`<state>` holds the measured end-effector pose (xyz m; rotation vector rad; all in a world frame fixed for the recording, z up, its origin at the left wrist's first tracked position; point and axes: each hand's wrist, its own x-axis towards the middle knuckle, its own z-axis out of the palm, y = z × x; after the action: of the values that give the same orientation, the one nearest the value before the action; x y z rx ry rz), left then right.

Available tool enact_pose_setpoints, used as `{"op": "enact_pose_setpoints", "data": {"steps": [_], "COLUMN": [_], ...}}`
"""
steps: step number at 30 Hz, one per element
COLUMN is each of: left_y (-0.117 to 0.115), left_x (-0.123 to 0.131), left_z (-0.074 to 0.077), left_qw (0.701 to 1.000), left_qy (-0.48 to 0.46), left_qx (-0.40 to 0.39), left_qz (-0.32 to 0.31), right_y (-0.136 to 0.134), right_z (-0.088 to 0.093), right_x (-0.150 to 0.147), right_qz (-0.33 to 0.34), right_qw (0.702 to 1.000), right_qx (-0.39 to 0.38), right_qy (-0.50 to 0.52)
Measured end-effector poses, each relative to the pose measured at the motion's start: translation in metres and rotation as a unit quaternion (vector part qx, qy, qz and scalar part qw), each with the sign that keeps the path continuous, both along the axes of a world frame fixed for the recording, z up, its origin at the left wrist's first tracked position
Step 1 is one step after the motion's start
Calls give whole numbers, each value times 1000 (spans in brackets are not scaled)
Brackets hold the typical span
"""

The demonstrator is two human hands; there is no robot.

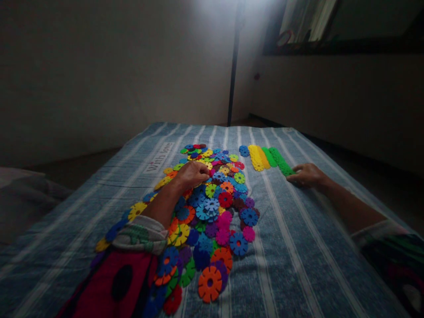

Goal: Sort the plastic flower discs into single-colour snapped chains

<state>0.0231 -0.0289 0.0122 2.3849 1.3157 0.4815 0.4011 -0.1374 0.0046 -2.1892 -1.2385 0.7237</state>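
"head view: identify the landmark item."

"the pile of notched discs point(212, 204), mixed in colour, spread on a striped cloth point(285, 274). all positions below refer to this pile, as seen by the wearer."

"state the left hand position."

"the left hand point(192, 173) is placed over the far part of the pile; its forearm crosses the pile's left side. the fingers are curled downward. whether they grip a disc cannot be told."

"state the right hand position."

"the right hand point(308, 175) is to the right of the pile, well apart from it. its fingers touch the near end of a green row point(280, 160) of overlapped discs. whether they pinch a disc cannot be told."

"list the remaining rows."

"between the pile's far part and the green row, from left to right: a short blue row point(244, 151), a yellow row point(256, 159), a darker yellow row point(264, 157) and a lighter green row point(270, 157). these lie side by side."

"other markings?"

"printed lettering point(159, 157), 'with love', on the cloth left of the pile's far part."
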Motion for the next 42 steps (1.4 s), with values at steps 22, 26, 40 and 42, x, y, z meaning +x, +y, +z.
{"op": "enact_pose_setpoints", "data": {"steps": [22,26,40,42], "left_y": [1,1,1,1], "left_x": [0,1,0,0], "left_z": [3,4,0,0], "left_qw": [1000,1000,1000,1000], "left_qy": [18,20,11,10], "left_qx": [-4,-7,0,-1], "left_qz": [-3,0,-3,-2], "right_y": [6,8,0,-4], "right_z": [-9,-13,-4,-4], "right_x": [5,8,10,14], "right_qz": [30,44,17,13], "right_qw": [999,999,1000,999], "right_qx": [4,0,8,8], "right_qy": [28,25,23,28]}}
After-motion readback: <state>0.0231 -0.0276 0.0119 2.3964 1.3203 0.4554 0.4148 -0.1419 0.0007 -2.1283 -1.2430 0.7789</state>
